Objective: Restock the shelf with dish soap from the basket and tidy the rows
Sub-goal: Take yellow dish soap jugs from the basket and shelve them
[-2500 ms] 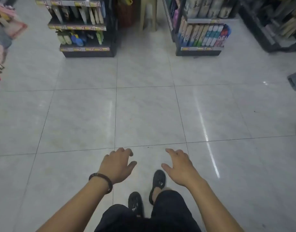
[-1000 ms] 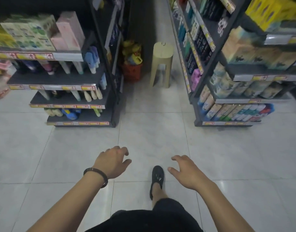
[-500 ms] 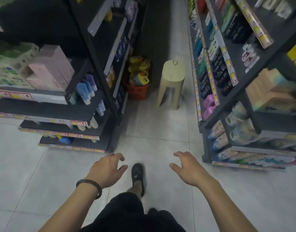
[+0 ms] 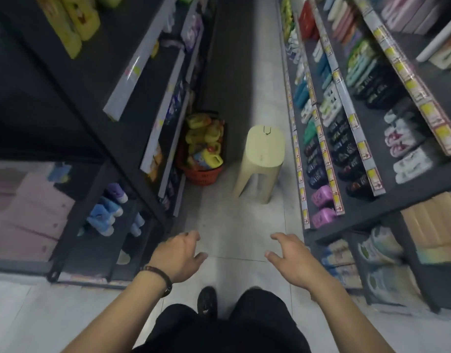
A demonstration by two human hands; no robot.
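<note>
Ahead, a red basket heaped with yellow dish soap bottles sits on the floor at the foot of the left shelf, far down the aisle beside a pale stool. Near the camera, the left hand and right hand hover loosely spread, holding nothing.
</note>
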